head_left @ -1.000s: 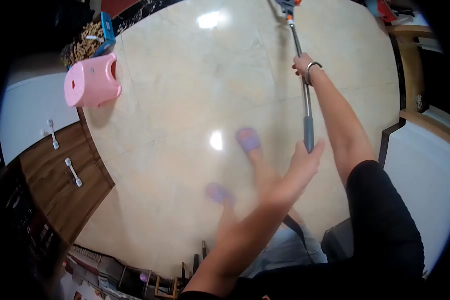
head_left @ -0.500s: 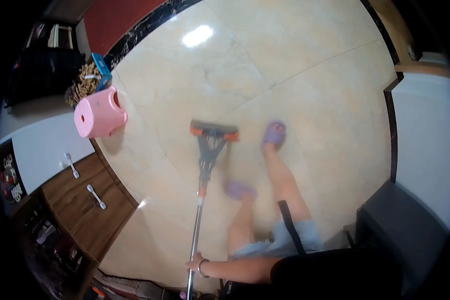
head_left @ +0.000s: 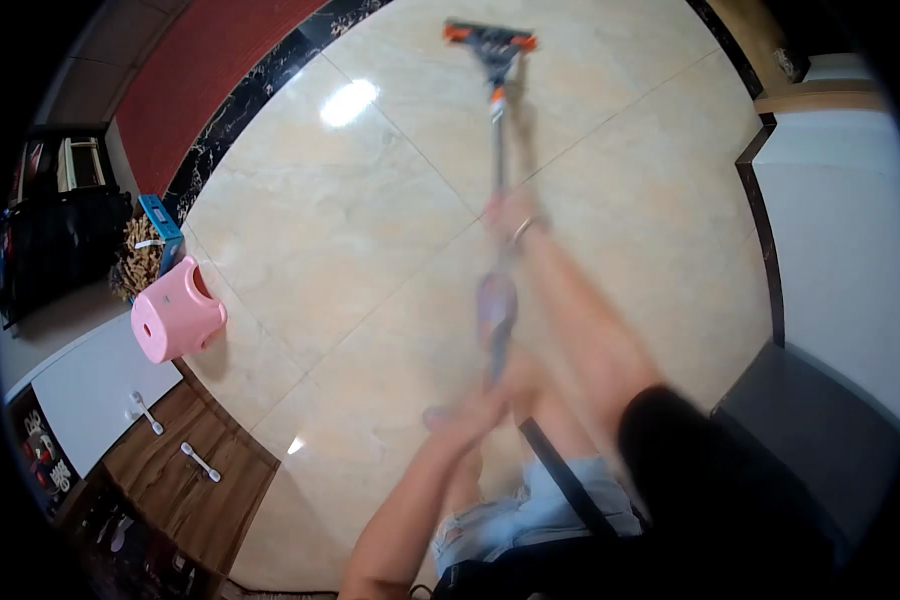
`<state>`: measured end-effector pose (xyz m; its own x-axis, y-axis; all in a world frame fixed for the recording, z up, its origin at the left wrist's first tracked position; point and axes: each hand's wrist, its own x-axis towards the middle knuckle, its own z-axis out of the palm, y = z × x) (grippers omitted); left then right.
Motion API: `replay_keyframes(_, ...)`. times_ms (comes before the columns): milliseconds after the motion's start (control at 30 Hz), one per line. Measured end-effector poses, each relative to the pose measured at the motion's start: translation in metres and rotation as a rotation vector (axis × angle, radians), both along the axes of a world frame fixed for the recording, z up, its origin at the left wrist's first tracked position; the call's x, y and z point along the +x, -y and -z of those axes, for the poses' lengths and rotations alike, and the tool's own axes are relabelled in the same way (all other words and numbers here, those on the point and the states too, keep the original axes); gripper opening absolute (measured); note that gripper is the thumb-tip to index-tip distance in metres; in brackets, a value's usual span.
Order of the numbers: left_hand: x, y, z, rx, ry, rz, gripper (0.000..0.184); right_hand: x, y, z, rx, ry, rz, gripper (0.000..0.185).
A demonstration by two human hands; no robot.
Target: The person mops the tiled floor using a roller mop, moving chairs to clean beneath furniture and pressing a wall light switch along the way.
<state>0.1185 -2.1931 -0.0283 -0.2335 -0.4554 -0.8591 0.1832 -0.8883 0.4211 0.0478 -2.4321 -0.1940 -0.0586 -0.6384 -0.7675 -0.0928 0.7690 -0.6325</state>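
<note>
A sponge mop with a grey and orange head (head_left: 490, 40) reaches away from me across the tiled floor, its head lying flat near the top of the view. My right hand (head_left: 511, 215), with a bracelet at the wrist, is wrapped around the metal pole partway down. Closer to my body, my left hand (head_left: 480, 405) grips the pole's upper part, close over my legs. Both hands are smeared by motion. Below the pole is my purple slipper (head_left: 497, 300); the other foot is mostly hidden behind my left hand.
To the left a pink stool (head_left: 178, 312) stands beside dried plants (head_left: 138, 255) and a blue box (head_left: 160, 225). A wooden cabinet (head_left: 190, 500) with white handles is below them. A dark grey piece of furniture (head_left: 810, 410) stands at right; a red floor area (head_left: 200, 90) lies beyond the black border.
The mop head has moved forward, away from my feet. My right hand has gone forward with the pole, and my left hand has come into view on it. The view has shifted slightly.
</note>
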Motion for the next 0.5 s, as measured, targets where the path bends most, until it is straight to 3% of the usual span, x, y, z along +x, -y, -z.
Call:
replay_keyframes(33,-0.029,0.03,-0.003,-0.011,-0.041,-0.055,0.031,-0.031,0.033,-0.006,-0.17,-0.157,-0.132,0.012)
replay_keyframes(133,-0.077,0.09,-0.027,0.068,-0.034,-0.036,0.035,-0.091,0.076,-0.013,-0.132,-0.276,-0.232,0.029)
replay_keyframes(200,-0.071,0.044,-0.001,0.058,-0.019,-0.036,0.037,-0.095,0.052,0.001,-0.15,-0.402,-0.273,0.032)
replay_keyframes(233,-0.065,0.019,0.004,0.023,-0.019,-0.042,0.039,-0.089,0.025,0.022,-0.196,-0.691,-0.913,0.026)
replay_keyframes(300,-0.014,-0.021,-0.025,0.148,-0.041,-0.022,0.037,-0.068,-0.034,0.045,-0.23,-1.211,-2.223,0.036)
replay_keyframes(367,0.034,-0.091,-0.035,0.242,0.035,-0.062,0.029,-0.026,-0.108,0.03,-0.215,-0.863,-2.064,0.035)
replay_keyframes(400,0.063,-0.118,-0.055,0.239,0.06,-0.057,0.027,0.001,-0.159,0.038,-0.269,-0.888,-2.108,0.035)
replay_keyframes(433,0.094,-0.159,-0.066,0.297,0.114,-0.045,0.029,0.034,-0.217,0.057,-0.318,-0.919,-2.146,0.035)
replay_keyframes(467,0.127,-0.21,-0.076,0.321,0.137,-0.058,0.032,0.076,-0.282,0.101,-0.337,-0.715,-2.066,0.035)
replay_keyframes(500,0.145,-0.245,-0.106,0.389,0.228,-0.122,0.028,0.107,-0.33,0.046,-0.183,-0.515,-1.834,0.036)
